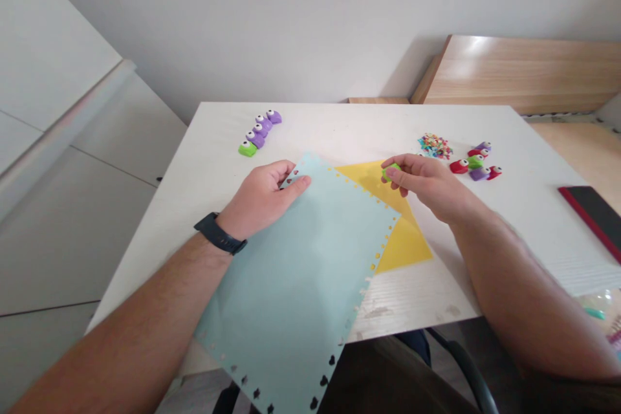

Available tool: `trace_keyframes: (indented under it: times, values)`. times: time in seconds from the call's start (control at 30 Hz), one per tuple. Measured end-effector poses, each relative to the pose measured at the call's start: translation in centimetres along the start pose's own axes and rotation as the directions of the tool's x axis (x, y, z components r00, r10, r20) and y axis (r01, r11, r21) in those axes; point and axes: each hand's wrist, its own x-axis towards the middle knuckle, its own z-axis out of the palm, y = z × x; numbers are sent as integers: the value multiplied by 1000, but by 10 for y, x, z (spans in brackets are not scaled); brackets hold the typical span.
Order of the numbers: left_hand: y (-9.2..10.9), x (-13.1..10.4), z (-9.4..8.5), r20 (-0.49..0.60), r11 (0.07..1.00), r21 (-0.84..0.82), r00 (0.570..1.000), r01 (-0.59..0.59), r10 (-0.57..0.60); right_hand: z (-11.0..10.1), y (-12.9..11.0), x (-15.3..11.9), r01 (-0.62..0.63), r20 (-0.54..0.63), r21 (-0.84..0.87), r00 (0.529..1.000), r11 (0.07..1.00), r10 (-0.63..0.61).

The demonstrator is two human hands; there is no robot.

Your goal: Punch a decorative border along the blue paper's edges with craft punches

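Note:
A light blue paper sheet (310, 252) with small shapes punched along its edges slants across the front of the table and hangs past its near edge. My left hand (266, 197) pinches its upper left edge, thumb on top and fingers underneath. Over the yellow paper (405, 246), my right hand (420, 181) grips a small green craft punch (391, 172) between thumb and fingers. The punch is apart from the blue sheet, and much of it is hidden by my fingers. Part of the yellow paper lies beneath the blue sheet.
Several purple and green punches (259, 131) stand in a row at the back left. A heap of colourful paper bits (435, 145) lies at the right, beside several red, purple and green punches (476, 163). A dark, red-edged flat object (594, 217) rests at the right edge.

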Motion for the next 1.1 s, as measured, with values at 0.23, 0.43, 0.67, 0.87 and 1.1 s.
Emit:
trace_keyframes:
  times: [0.23, 0.43, 0.67, 0.87, 1.1]
  values:
    - [-3, 0, -2, 49, 992, 114, 998, -46, 41, 5, 1, 0, -4, -26, 9, 1000, 1000, 4]
    - [-1, 0, -1, 47, 990, 132, 998, -56, 50, 6, 4, 4, -23, -73, 238, 996, 971, 42]
    - [-2, 0, 0, 52, 990, 128, 998, -53, 46, 11, -5, 4, -135, -45, 440, 984, 888, 173]
    - [-1, -1, 0, 61, 991, 125, 997, -56, 49, 11, -10, 1, -212, 39, 459, 975, 863, 219]
    - [-1, -1, 0, 59, 990, 131, 997, -56, 48, 10, -7, 3, -232, 76, 450, 972, 862, 222]
